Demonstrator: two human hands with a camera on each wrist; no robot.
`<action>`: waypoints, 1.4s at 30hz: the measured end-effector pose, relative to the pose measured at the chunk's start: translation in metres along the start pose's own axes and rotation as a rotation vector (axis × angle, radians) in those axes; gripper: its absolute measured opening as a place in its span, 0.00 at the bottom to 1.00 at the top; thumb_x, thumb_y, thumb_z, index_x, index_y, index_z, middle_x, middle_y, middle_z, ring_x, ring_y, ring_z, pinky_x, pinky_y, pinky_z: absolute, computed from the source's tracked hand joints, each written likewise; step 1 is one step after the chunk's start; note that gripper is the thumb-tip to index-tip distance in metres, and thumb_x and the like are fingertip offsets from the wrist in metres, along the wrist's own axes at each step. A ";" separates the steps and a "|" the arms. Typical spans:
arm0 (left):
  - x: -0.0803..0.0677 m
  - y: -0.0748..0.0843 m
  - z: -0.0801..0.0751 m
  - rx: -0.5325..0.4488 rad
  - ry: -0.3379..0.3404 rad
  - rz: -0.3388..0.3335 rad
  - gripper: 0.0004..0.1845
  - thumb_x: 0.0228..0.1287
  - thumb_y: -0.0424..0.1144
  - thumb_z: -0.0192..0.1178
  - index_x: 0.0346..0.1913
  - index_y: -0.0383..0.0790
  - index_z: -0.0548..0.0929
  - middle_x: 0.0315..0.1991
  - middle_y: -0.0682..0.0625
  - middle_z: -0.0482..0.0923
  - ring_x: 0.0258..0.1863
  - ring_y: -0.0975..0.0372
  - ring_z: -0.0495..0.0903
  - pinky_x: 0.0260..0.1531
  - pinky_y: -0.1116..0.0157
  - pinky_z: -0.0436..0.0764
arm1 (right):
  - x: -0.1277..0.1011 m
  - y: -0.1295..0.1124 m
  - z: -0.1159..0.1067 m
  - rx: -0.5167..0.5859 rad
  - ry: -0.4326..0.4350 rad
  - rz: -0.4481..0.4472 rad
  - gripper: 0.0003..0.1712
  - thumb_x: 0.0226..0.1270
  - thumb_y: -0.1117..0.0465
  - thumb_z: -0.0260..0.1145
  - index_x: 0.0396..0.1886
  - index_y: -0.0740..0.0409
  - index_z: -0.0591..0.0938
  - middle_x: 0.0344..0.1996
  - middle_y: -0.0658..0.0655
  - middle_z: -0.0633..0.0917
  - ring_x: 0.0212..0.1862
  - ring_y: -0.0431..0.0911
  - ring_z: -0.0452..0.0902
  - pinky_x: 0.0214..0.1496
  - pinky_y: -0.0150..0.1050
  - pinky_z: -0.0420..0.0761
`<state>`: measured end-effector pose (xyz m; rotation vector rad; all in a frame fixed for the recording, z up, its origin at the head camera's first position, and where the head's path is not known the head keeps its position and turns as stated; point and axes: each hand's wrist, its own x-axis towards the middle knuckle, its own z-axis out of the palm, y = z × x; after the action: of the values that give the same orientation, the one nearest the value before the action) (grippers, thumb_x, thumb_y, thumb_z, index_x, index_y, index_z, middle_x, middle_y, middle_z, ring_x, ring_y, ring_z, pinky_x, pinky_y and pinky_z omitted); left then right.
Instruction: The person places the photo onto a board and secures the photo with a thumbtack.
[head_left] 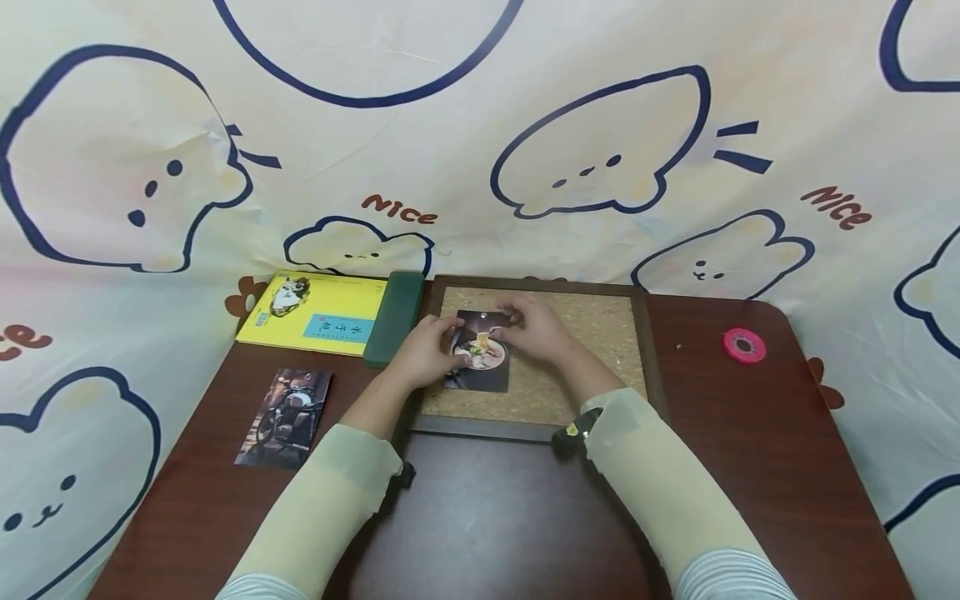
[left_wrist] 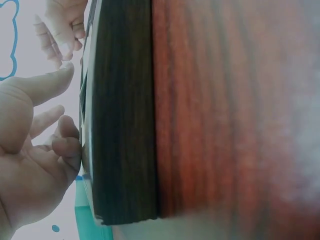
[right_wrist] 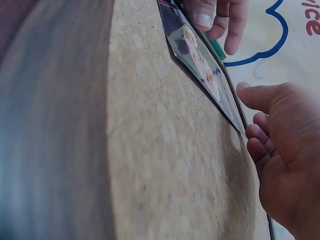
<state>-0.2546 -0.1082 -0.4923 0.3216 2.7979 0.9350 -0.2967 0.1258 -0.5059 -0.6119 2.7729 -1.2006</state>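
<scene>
A photo of a noodle bowl (head_left: 482,382) lies on the left part of a cork board (head_left: 570,379) with a dark wooden frame. At the photo's left edge is my left hand (head_left: 422,354), its thumb reaching over the print and its fingers at the board's left side. My right hand (head_left: 534,331) is at the photo's upper right, fingertips close over its edge. In the right wrist view, the right hand (right_wrist: 290,145) has its thumb extended and fingers loosely bent beside the photo (right_wrist: 200,65). The left wrist view shows the left hand (left_wrist: 35,150) with thumb and fingers apart.
A motorcycle photo (head_left: 287,418) lies on the table (head_left: 472,517), left of the board. Behind it are a yellow book (head_left: 315,312) and a long green box (head_left: 396,318) touching the board's left side. A pink ring-shaped roll (head_left: 745,345) sits at the right. Patterned cloth (head_left: 450,150) hangs behind.
</scene>
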 end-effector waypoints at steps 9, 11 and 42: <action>-0.015 0.003 -0.004 -0.042 0.043 0.032 0.32 0.54 0.48 0.71 0.62 0.48 0.75 0.47 0.50 0.71 0.45 0.56 0.72 0.46 0.54 0.75 | -0.021 0.005 -0.008 -0.011 0.021 -0.030 0.29 0.57 0.57 0.73 0.59 0.57 0.77 0.47 0.56 0.80 0.48 0.47 0.75 0.54 0.43 0.76; -0.019 0.003 -0.005 -0.045 0.056 0.047 0.31 0.54 0.47 0.71 0.62 0.47 0.76 0.47 0.50 0.72 0.44 0.56 0.73 0.44 0.55 0.75 | -0.026 0.006 -0.010 -0.007 0.028 -0.028 0.29 0.58 0.57 0.72 0.59 0.56 0.77 0.48 0.55 0.80 0.49 0.47 0.76 0.55 0.43 0.76; -0.079 -0.007 -0.035 0.060 0.124 0.071 0.29 0.57 0.48 0.69 0.63 0.48 0.76 0.54 0.51 0.71 0.52 0.54 0.74 0.50 0.51 0.77 | -0.133 0.022 -0.075 -0.139 0.106 -0.046 0.28 0.60 0.55 0.72 0.59 0.55 0.78 0.50 0.54 0.79 0.50 0.47 0.75 0.51 0.47 0.77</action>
<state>-0.1874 -0.1543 -0.4617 0.3873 2.9497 0.9171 -0.1976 0.2419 -0.4831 -0.6443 2.9659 -1.0860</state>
